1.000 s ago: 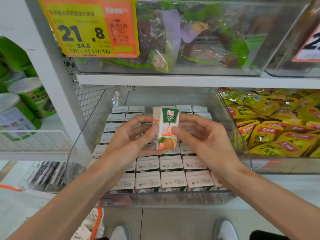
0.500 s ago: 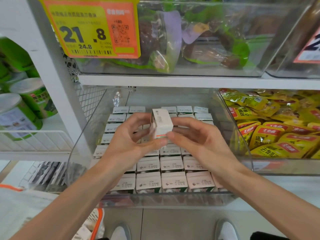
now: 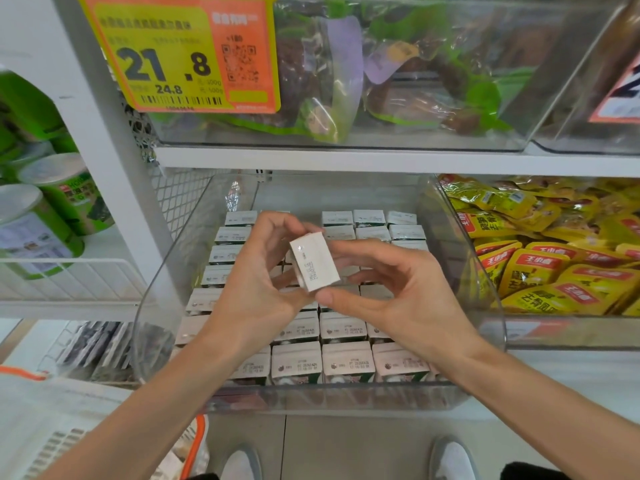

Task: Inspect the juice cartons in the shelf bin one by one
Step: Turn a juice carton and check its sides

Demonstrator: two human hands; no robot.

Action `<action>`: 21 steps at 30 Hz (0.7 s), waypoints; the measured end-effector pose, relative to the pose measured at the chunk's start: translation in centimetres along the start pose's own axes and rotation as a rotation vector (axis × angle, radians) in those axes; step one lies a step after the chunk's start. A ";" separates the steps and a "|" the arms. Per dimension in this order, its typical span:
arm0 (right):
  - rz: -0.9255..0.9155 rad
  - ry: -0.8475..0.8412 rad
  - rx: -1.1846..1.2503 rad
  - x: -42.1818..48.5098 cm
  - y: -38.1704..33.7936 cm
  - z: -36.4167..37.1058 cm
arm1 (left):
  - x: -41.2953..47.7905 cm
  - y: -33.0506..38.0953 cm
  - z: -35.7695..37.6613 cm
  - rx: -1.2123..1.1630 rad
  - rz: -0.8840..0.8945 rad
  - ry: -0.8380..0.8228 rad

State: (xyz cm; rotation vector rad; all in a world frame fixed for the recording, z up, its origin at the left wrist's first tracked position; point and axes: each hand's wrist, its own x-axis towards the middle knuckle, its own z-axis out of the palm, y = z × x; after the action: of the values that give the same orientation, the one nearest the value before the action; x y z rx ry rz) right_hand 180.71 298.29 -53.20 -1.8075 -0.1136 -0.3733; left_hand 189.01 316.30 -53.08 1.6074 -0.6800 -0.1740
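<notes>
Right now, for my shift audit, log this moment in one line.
left hand: holds juice carton | right hand: pinches same carton | shown face: white, printed code | shelf bin: cartons in rows

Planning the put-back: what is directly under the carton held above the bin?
Rows of cartons stand packed in the clear bin below it. The left hand, right hand and held carton cover the middle rows, so any empty slot there cannot be seen.

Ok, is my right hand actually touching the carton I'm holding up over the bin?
Touching. The head view shows the right hand with thumb tip against the lower corner of the carton and index finger along its right edge.
</notes>
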 end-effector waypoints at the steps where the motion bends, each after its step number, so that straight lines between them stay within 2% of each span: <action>1: 0.003 -0.002 -0.018 -0.1 -0.2 0.1 | 0.0 0.0 0.1 0.010 0.007 0.011; 6: -0.035 0.055 -0.140 -0.1 -0.7 0.8 | -0.1 -0.3 0.4 0.132 0.042 0.056; 15: -0.253 0.019 -0.426 -0.4 -0.4 -0.5 | -0.1 0.0 -0.5 0.202 0.105 0.031; 21: -0.201 0.031 -0.349 -0.4 -0.5 -0.6 | 0.0 -0.2 -0.5 0.170 0.084 0.056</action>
State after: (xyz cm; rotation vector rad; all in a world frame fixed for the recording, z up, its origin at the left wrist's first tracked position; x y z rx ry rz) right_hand 180.10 297.88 -52.67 -2.1402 -0.2210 -0.5925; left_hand 189.30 316.79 -53.16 1.7357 -0.7334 -0.0100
